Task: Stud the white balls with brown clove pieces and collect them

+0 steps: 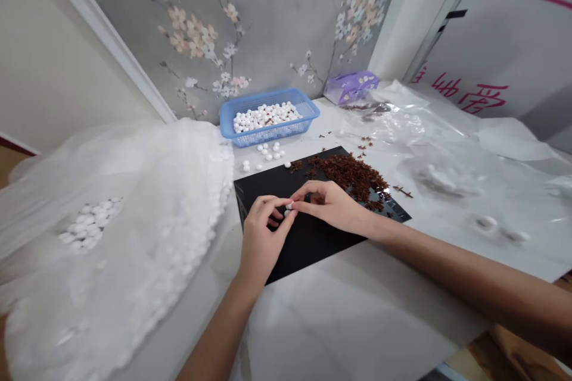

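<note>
Over a black mat (304,250), my left hand (267,220) and my right hand (328,202) meet at the fingertips. Between them is a small white ball (289,206), pinched by the thumb and forefinger of each hand. A second white ball shows just below it, close to my left fingers; whether it is held or lies on the mat I cannot tell. Any small piece in my right fingertips is too hidden to make out. Beyond my right hand, a heap of small brown star-shaped pieces (353,175) covers the mat's far right part.
A blue basket (268,138) of white balls stands against the wall, with several loose balls (268,152) before it. At left bulges a big translucent bag (147,262) of white balls. Clear plastic bags (447,161) and a purple tissue pack (351,88) lie to the right.
</note>
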Available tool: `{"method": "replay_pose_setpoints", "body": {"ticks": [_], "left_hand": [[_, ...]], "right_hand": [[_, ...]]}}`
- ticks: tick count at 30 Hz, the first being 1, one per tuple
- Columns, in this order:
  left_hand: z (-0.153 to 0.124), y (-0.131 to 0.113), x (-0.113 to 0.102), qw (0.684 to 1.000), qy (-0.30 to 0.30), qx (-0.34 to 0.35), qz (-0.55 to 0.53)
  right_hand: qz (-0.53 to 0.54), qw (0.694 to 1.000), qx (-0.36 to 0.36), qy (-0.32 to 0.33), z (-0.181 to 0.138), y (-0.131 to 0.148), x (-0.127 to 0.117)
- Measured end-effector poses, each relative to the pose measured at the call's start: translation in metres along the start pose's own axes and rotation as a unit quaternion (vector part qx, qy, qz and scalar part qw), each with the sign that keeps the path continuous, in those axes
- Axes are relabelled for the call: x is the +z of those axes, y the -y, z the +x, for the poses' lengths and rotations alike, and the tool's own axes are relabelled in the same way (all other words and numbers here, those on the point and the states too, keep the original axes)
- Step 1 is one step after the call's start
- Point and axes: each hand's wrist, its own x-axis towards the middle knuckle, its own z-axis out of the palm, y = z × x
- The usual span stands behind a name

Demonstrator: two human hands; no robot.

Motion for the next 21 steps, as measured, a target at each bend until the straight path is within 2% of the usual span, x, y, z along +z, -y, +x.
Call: {"method": "replay_pose_setpoints", "body": {"ticks": [4, 6, 8, 10, 12, 14, 18, 21], "left_hand": [[0.002, -0.002, -0.002, 0.996, 0.026, -0.059, -0.068], [0.004, -0.002, -0.003, 0.987, 0.028, -0.100, -0.120], [0.005, -0.002, -0.004, 0.977, 0.007, -0.134, -0.164], [0.006, -0.001, -0.005, 0.969, -0.016, -0.158, -0.188], [0.007, -0.001, -0.005, 0.966, -0.021, -0.169, -0.195], [0.007, -0.001, -0.005, 0.965, -0.010, -0.170, -0.198], [0.007, -0.002, -0.005, 0.962, 0.001, -0.167, -0.215], [0.007, -0.003, -0.005, 0.954, -0.015, -0.180, -0.238]], "right_hand": [[0.056, 0.996, 0.044, 0.053, -0.002, 0.006, -0.005], [0.027, 0.998, 0.030, 0.046, -0.001, 0.010, -0.015], [-0.082, 0.996, -0.036, -0.017, 0.002, 0.012, -0.031], [-0.226, 0.969, -0.082, -0.060, 0.005, 0.010, -0.048], [-0.313, 0.946, -0.078, -0.044, 0.008, 0.004, -0.060], [-0.354, 0.933, -0.066, -0.017, 0.010, -0.002, -0.064], [-0.365, 0.928, -0.070, 0.003, 0.012, -0.009, -0.058], [-0.265, 0.961, -0.073, -0.036, 0.010, -0.005, -0.047]]}}
